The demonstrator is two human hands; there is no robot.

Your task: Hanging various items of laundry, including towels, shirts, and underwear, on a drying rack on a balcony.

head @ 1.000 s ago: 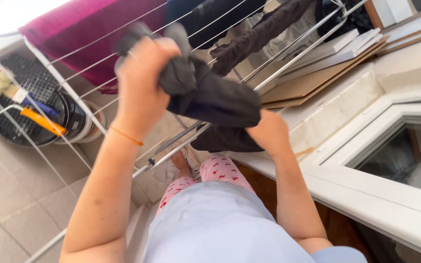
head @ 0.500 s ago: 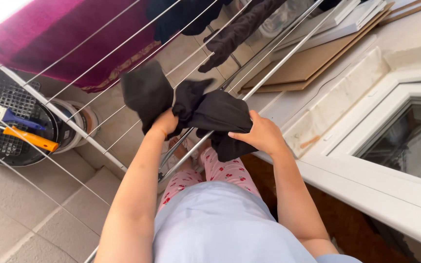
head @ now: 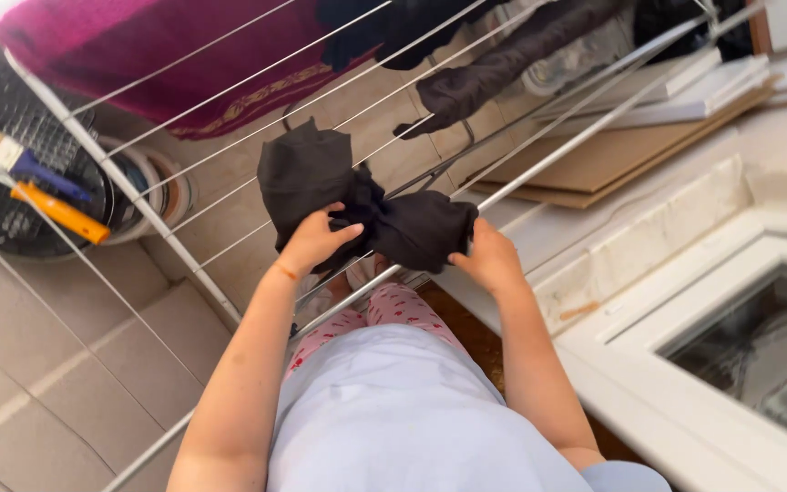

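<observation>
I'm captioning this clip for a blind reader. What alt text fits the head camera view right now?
Seen from above, a person's left hand and right hand grip a crumpled dark grey cloth garment over the white wire drying rack. A magenta towel and dark clothes hang on the rack; a paint tray with brushes sits on the tiled floor.

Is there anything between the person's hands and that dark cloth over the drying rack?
Nothing visible. The left hand and right hand both grip the bunched black fabric garment directly, above the white wire drying rack.
</observation>
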